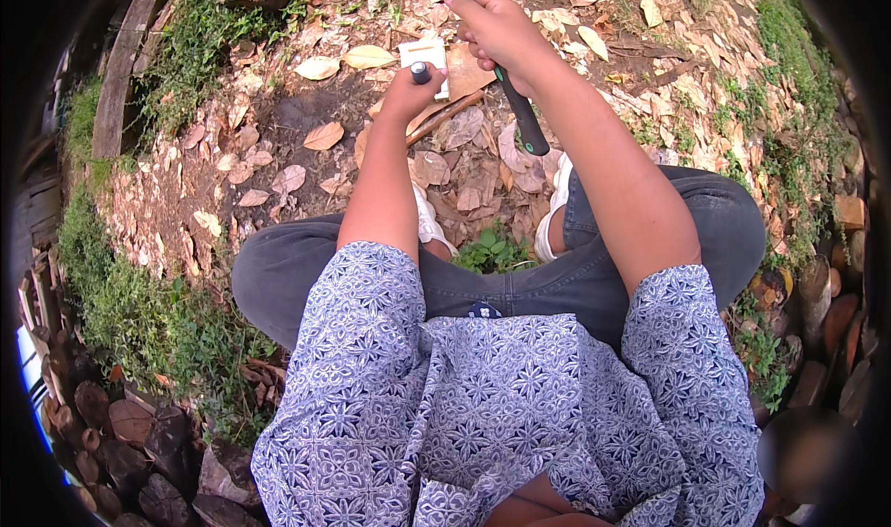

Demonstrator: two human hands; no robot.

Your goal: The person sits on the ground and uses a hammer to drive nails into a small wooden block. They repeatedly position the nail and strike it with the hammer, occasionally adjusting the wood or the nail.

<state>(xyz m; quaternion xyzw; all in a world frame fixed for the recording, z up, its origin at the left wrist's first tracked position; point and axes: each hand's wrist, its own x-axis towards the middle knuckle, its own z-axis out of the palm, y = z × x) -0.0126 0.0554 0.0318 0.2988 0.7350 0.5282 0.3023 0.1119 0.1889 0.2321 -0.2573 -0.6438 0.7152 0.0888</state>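
Left hand [406,97]: grip wrapped round metal-capped handle [420,72], lower end hidden
Right hand [502,37]: grip round green-black hammer [522,117], head partly cut off
White block [424,50]: on the ground — left hand covers its near part
Brown board [470,70]: just right of block
Stick [452,117]: between block and shoes [430,225]
Around: dry leaves [323,136], plank [113,109] left, logs [130,421] lower left

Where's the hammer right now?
Head view, top, just right of centre: the green-and-black-handled hammer is in the right-hand grip, to the right of the left-hand grip.
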